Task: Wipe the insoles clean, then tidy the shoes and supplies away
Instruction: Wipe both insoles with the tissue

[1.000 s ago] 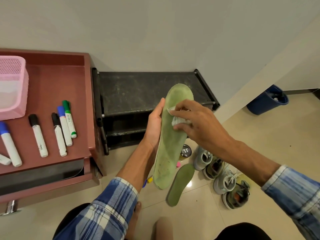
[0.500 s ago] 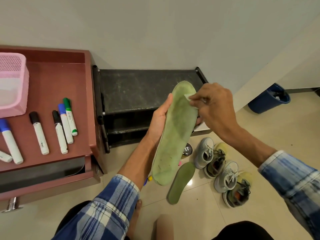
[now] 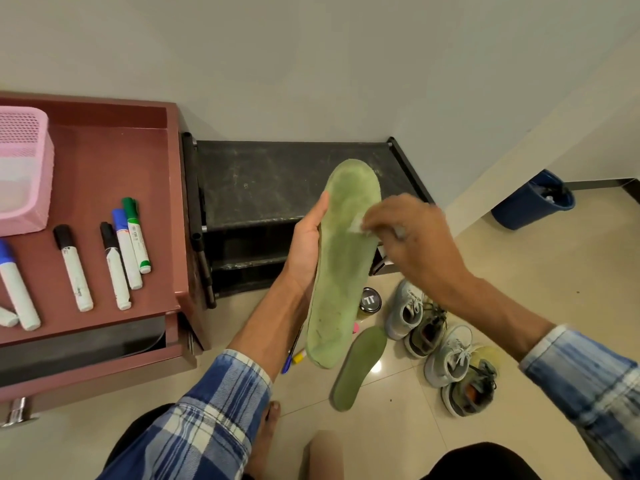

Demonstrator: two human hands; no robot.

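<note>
At the centre of the frame the left hand holds a green insole upright, the palm and fingers closed along its left edge, toe end up. The right hand comes from the right side, fingertips pinched on a small white wipe that presses on the upper part of the insole. This hand is a little blurred, so I judge it is in the middle of a wiping stroke.

Lower in the frame a second insole lies flat on the tiled floor, and just right of it two pairs of shoes stand close together. A small jar with a black lid stands on the floor, partly hidden behind the held insole. A dark shoe rack stands against the wall above the hands – its top shelf looks empty.

What could go wrong: the insole is thin and held on one edge only, so a hard push from the wipe can bend it or slide it out of the left hand – it would then fall toward the jar and the shoes below. The wipe is small too, and it may slip from the fingertips.
</note>
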